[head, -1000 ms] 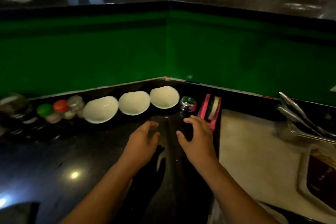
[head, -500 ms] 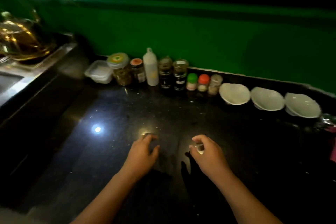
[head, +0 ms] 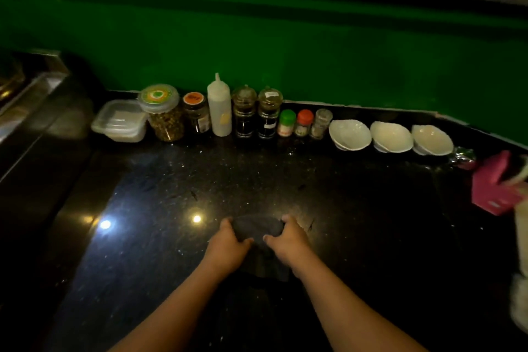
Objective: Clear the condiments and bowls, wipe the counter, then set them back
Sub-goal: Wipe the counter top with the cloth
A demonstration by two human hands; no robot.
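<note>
My left hand (head: 227, 247) and my right hand (head: 288, 241) both grip a dark grey cloth (head: 257, 228) bunched on the black counter (head: 357, 223). Along the green wall stands a row: a clear lidded box (head: 120, 121), a big jar with a green-and-orange lid (head: 163, 114), an orange-lidded jar (head: 195, 116), a white squeeze bottle (head: 219, 107), two dark glass shakers (head: 243, 111), small green-capped (head: 286, 122) and red-capped (head: 304, 122) jars, a clear shaker (head: 321, 123). Right of them sit three white bowls (head: 350, 134).
A pink tape dispenser (head: 494, 188) and a small shiny object (head: 463, 156) lie at the right. A steel sink edge (head: 34, 88) borders the counter at the left. A pale blurred object (head: 521, 237) shows at the right frame edge.
The view swung left from the counter's corner to the condiment row. My hands came together and now clutch the dark cloth, bunching it between them.
</note>
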